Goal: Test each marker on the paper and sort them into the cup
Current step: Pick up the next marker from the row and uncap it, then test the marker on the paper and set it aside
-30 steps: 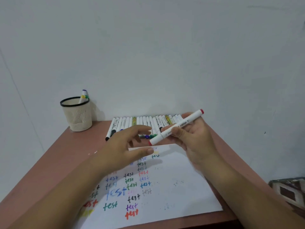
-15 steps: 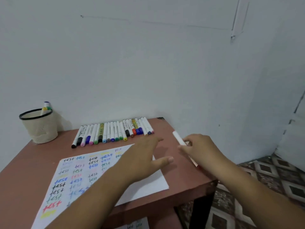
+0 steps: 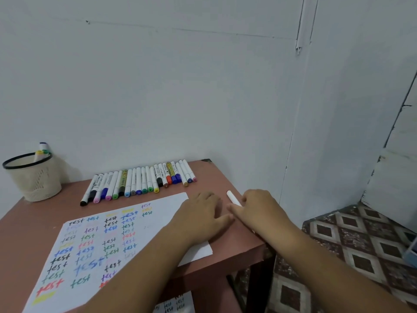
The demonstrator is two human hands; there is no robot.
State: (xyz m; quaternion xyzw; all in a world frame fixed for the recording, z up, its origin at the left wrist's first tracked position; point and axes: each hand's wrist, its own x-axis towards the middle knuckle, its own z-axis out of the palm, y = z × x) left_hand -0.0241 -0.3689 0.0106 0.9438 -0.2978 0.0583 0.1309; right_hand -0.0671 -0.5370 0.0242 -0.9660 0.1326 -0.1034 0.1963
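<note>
Head view, looking down on a reddish-brown worktop [image 3: 40, 213] set against a pale wall. At the far left corner, a cream mesh cup [image 3: 33, 177] with a black rim, upright, with a few marker caps [image 3: 42, 150] poking above its far rim. Along the far edge, a row of markers [image 3: 137, 180] lying side by side, touching, coloured ends toward the near side. Across the left and middle of the worktop, a sheet of paper [image 3: 158, 213] covered with the word "test" in many colours, its near right corner close to the right edge. Left hand [image 3: 203, 219] palm down over the paper's right side, fingers stretched and relaxed, thumb pointing right, grip released and holding nothing. Right hand [image 3: 259, 210] near the right edge, just beside the left thumb, fingers curled over a white marker [image 3: 232, 197]; grip grasping that marker, whose far end sticks out past the fingers toward the far edge while the rest hides under the hand. Whether the marker touches the worktop cannot be told. Below the near edge, on a lower level, a second sheet [image 3: 176, 303] with "test" writing, partly seen. To the right, past the worktop's dark leg [image 3: 255, 285], a patterned floor [image 3: 352, 245] of brown and white diamonds.
</note>
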